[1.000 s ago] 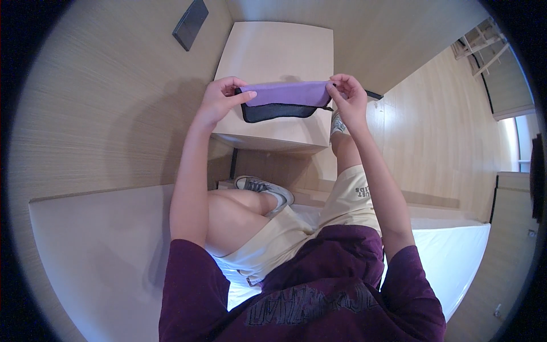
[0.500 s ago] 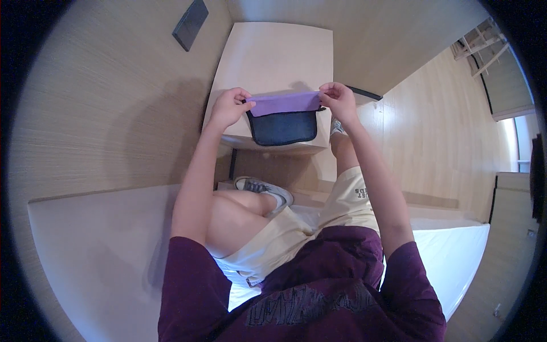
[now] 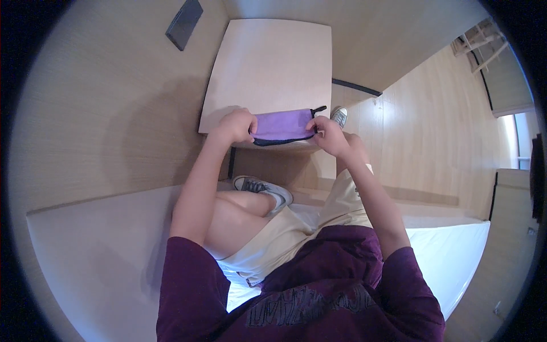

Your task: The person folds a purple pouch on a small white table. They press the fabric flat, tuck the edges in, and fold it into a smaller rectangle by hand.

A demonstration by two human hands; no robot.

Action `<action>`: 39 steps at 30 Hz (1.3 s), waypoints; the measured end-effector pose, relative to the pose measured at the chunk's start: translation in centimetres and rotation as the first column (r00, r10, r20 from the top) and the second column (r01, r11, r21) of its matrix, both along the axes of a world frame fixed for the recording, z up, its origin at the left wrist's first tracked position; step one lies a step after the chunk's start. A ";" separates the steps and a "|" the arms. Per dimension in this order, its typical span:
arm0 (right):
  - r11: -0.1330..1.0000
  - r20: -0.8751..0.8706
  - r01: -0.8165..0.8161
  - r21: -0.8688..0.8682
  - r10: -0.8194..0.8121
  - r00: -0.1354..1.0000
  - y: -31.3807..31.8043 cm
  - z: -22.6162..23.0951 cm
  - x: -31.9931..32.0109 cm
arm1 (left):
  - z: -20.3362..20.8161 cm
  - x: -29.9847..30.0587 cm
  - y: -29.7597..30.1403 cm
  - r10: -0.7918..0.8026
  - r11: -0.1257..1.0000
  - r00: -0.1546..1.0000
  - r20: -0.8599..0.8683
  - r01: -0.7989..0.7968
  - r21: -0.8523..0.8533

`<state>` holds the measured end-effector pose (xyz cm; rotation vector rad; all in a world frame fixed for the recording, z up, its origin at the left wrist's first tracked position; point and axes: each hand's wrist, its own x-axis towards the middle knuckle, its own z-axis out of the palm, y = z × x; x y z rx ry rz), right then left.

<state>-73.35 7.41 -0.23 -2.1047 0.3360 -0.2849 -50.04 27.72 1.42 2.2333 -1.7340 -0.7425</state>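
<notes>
A flat purple pouch (image 3: 282, 124) with black edging lies at the near edge of the light wooden top, its purple side facing up. My left hand (image 3: 236, 126) grips its left end with fingers curled round the near corner. At the opposite end my right hand (image 3: 330, 135) pinches the near right corner. A short black tab (image 3: 320, 108) sticks out from the far right corner. The pouch's dark panel is mostly hidden from view.
The pale wooden box-like stand (image 3: 273, 62) stands between wooden panels. A dark rectangular plate (image 3: 184, 24) is fixed on the left wall (image 3: 102, 102). I sit on a white-covered surface (image 3: 450, 251); my grey sneaker (image 3: 262, 187) is below the stand. Wooden floor (image 3: 421, 142) extends right.
Both hands have come nearer to me, moving from the pouch's far corners to its near ones. The purple side now covers most of the dark panel that showed before.
</notes>
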 end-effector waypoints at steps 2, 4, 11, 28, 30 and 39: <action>0.995 0.029 0.003 -0.102 0.000 1.000 0.3 0.0 -0.1 | -0.3 -0.5 -0.2 -0.022 0.998 0.998 0.061 0.019 0.053; 0.979 0.059 0.007 -0.204 0.005 0.998 0.7 0.4 -0.1 | -0.3 -0.7 -0.2 -0.050 0.995 0.997 0.054 0.046 0.087; 0.912 0.016 0.151 -0.381 -0.157 0.987 2.0 0.5 0.8 | -0.7 -1.5 -0.1 0.299 0.946 0.948 0.109 -0.279 -0.167; 0.874 0.063 0.327 -0.360 -0.327 0.943 0.1 -1.7 2.5 | -1.8 1.3 -1.3 0.399 0.890 0.876 -0.272 -0.441 -0.117; 0.906 0.154 0.389 -0.166 -0.366 0.918 -1.7 -1.7 2.6 | -0.7 1.1 -2.5 0.404 0.786 0.796 -0.451 -0.554 -0.274; 0.701 0.311 0.281 -0.655 -0.089 0.946 -1.0 3.7 2.5 | 3.7 0.5 -0.2 0.199 0.939 0.970 0.138 -0.149 -0.310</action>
